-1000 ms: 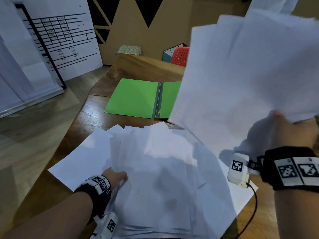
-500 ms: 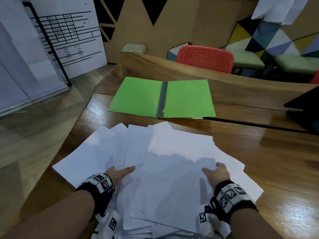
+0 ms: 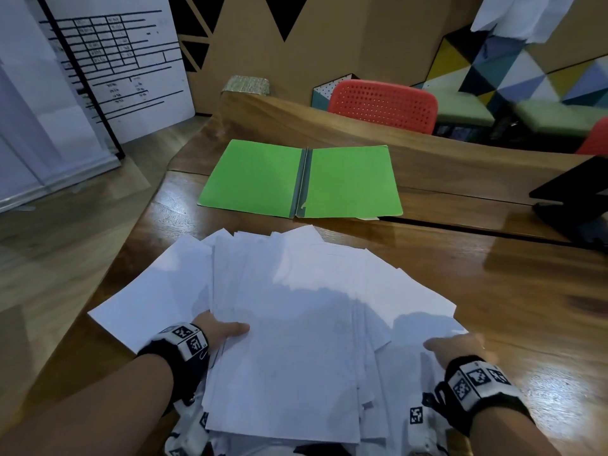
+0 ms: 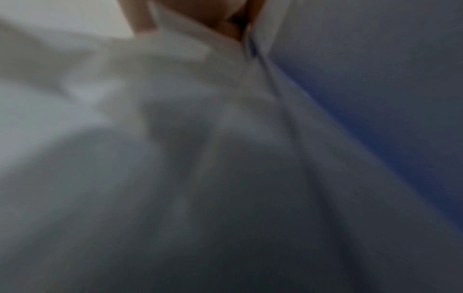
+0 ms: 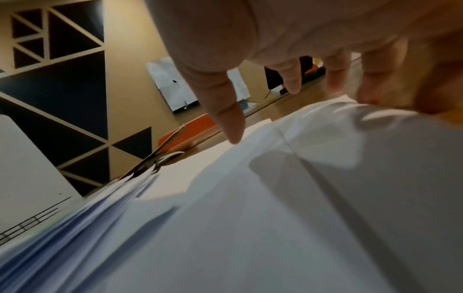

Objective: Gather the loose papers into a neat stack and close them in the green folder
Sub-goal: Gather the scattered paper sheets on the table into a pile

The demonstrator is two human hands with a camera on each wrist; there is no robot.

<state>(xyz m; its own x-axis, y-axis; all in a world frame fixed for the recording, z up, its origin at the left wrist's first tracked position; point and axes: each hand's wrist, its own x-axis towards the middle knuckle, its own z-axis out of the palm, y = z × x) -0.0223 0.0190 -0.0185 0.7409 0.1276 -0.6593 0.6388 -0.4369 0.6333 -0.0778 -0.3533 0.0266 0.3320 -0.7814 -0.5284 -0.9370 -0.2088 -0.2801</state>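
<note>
Papers (image 3: 296, 340) lie fanned on the tabletop (image 3: 493, 274) — left hand (image 3: 218, 332) grips their edge, right hand's (image 3: 457, 348) fingers (image 5: 290, 77) spread flat — folder (image 3: 301, 181) open beyond.

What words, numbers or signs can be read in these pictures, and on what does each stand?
None can be read.
White board: ruled table, entries too small.
Wrist bands: black-and-white square codes, no words.
Papers: blank.
Green folder: no label.

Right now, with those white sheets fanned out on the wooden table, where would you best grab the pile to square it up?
Probably by its two long side edges, one hand from each side. The fanned pile of white paper sheets splays widest there, where the left hand and right hand already sit. Push inward; the open green folder lies beyond.
</note>
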